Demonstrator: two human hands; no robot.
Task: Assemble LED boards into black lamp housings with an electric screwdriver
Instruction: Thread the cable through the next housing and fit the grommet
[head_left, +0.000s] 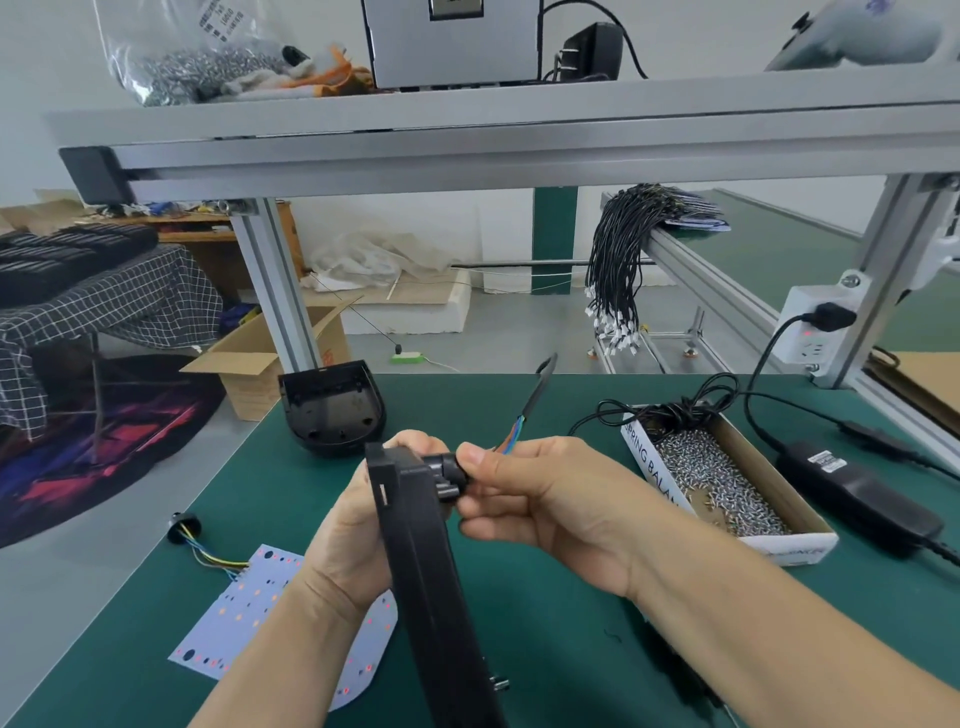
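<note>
I hold a black lamp housing (426, 571) on edge over the green mat. My left hand (358, 525) grips its top left side. At the housing's top, my right hand (540, 493) pinches a black cable gland, from which a black cable (540, 387) with coloured wires runs up and away. A white LED board (249, 613) with coloured wires and a black grommet (183, 526) lies flat at the left, partly under my left wrist. Another black housing (332, 408) sits open side up at the mat's far edge. No screwdriver is identifiable.
A cardboard box of silver screws (727, 478) stands at the right, beside a black power adapter (857, 491) plugged into a white socket strip (810, 325). An aluminium shelf frame (467, 150) spans overhead. A bundle of black leads (623, 260) hangs behind.
</note>
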